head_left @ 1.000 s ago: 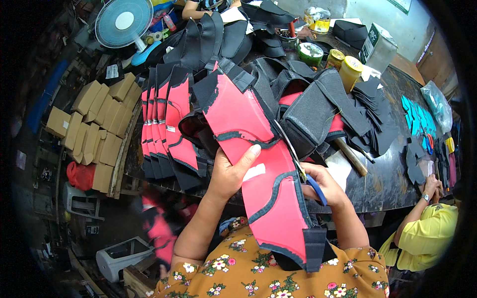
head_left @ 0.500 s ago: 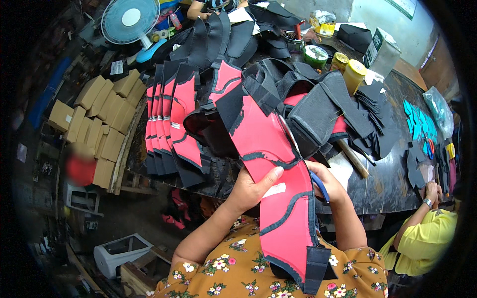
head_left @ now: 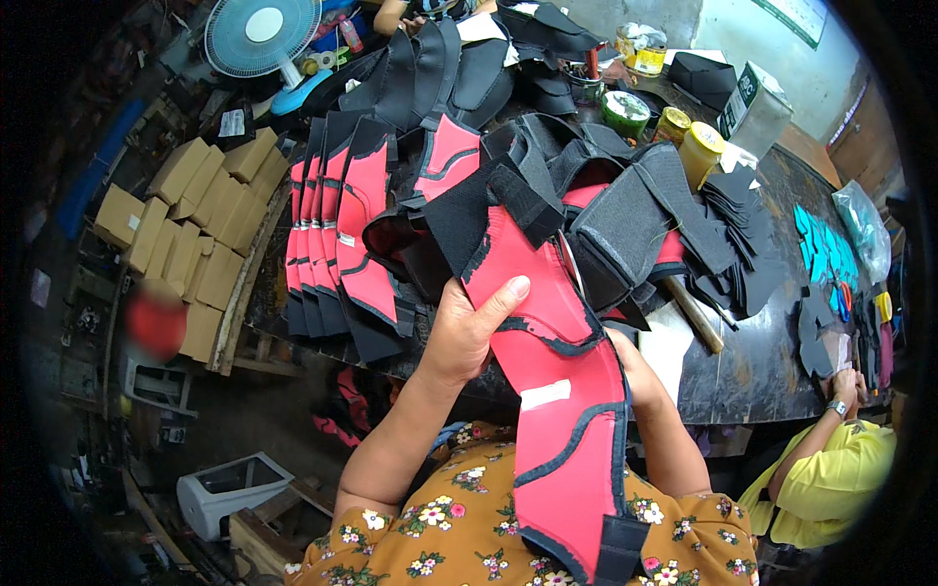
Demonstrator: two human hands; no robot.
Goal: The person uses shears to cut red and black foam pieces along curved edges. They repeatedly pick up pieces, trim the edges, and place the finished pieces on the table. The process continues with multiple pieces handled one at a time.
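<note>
A long pink fabric piece with black edging, black end straps and a small white label hangs slantwise in front of me, its lower end against my flowered top. My left hand grips its left edge, thumb on the pink face and fingers behind. On the other side, my right hand is partly behind the piece; its fingers are hidden, and I cannot see whether it holds anything. Several similar pink and black pieces stand in a row at left on the table. Dark grey padded pieces are heaped just beyond my hands.
The dark table carries a wooden-handled tool, stacked black cutouts, jars and turquoise pieces. Cardboard boxes and a fan are at left. A co-worker in yellow sits at right.
My left hand has slid up the piece, uncovering the white label. The blue loop-shaped handle seen earlier at my right hand is now hidden, and that hand is further behind the piece.
</note>
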